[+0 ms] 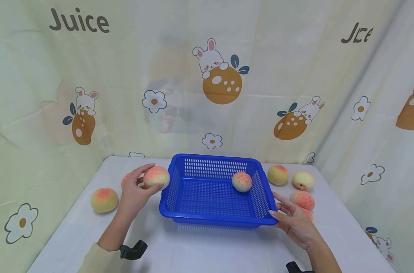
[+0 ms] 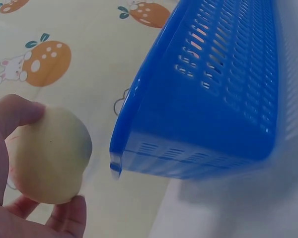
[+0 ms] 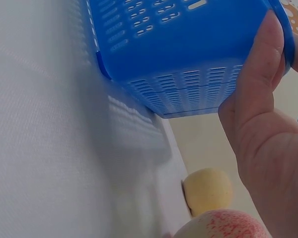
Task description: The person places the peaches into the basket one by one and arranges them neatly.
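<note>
My left hand (image 1: 134, 195) holds a pink-and-yellow peach (image 1: 157, 177) between thumb and fingers, just beside the left rim of the blue plastic basket (image 1: 210, 219). In the left wrist view this peach (image 2: 52, 153) shows its pale side, with a gap between it and the basket wall (image 2: 188, 119). One speckled peach (image 1: 242, 182) lies inside the basket, toward the right. My right hand (image 1: 297, 225) pinches the basket's right rim near the front corner. The right wrist view shows the thumb and fingers on either side of that rim (image 3: 286, 39).
To the basket's right lie several peaches, among them a yellow one (image 1: 278, 175), a pale one (image 1: 303, 181) and a speckled pink one (image 1: 302, 200). Another peach (image 1: 104, 200) sits at left, and one (image 1: 125, 180) is partly behind my left hand. A printed curtain (image 1: 179, 125) hangs behind the white table (image 1: 214, 250).
</note>
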Motion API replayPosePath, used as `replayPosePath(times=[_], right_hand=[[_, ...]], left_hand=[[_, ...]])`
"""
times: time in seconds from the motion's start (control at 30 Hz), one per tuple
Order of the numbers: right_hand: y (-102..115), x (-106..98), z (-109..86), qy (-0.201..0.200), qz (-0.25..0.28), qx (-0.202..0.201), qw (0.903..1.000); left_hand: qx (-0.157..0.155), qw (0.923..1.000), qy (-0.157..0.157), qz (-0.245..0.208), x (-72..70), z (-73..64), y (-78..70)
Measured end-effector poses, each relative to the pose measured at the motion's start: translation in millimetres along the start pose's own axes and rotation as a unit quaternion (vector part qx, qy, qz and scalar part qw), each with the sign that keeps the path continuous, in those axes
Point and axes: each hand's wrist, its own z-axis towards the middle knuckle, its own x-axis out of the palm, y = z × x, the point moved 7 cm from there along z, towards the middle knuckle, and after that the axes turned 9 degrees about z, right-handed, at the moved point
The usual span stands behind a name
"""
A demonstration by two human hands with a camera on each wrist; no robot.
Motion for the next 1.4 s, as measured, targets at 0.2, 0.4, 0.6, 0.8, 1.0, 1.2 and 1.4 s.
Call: replayPosePath(times=[0.2,0.4,0.6,0.8,1.0,1.2,1.4], right_hand=[[0,0,-0.7,0.004,0.007,-0.003,1.0000],[0,0,-1.2,-0.001,0.005,-0.001,1.0000],[-1,0,-0.7,-0.004,0.001,-0.002,1.0000],[-2,0,-1.0,0.000,0.000,-0.003,1.0000],[-1,1,-1.9,-0.002,0.002,-0.002,1.0000],[0,2,-2.4,0.002,0.005,-0.007,1.0000],[0,3,-2.4,0.018,0.011,-0.016,0.9996]], left_hand=[[0.006,1.0000,0.008,0.000,10.6,3.4,-7.4],[0.019,0.9995,0.024,-0.010,22.4,7.2,-17.8],[0.037,0.9983,0.044,-0.013,36.2,13.4,-32.7],[0.070,0.9952,0.063,-0.026,49.4,17.7,-53.2],[0.078,0.9908,0.101,-0.045,64.6,24.2,-61.8],[0.073,0.9875,0.127,-0.059,78.6,31.4,-66.1],[0.077,0.9810,0.151,-0.094,91.9,39.2,-71.6]])
